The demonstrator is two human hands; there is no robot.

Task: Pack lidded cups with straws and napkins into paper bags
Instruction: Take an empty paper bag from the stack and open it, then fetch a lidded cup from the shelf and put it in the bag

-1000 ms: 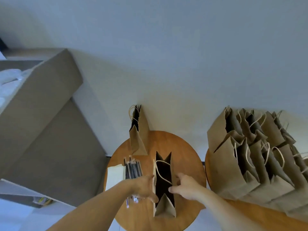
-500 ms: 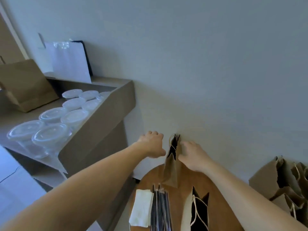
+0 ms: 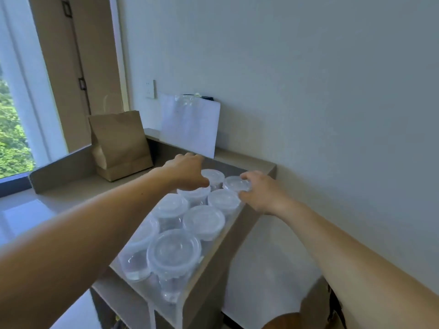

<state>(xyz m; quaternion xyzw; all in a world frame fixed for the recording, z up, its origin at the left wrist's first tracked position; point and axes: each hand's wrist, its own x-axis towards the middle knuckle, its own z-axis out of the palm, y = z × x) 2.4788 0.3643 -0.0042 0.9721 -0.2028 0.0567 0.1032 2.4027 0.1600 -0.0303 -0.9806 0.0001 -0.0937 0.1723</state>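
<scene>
Your right hand has its grip curled round the lid of the far cup, at the back of the cluster on the worktop. Lift it straight up so the neighbours stay put. Your left hand hovers over the next cup; I cannot tell how its grip stands.

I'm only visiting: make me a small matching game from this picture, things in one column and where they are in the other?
Things:
1 brown bag
2 white sheet
3 right hand
4 cups

Places:
a against the wall, behind the cups
b gripping the far cup
c beside the window
d clustered on the shelf

Pairs: 1-c, 2-a, 3-b, 4-d.
</scene>
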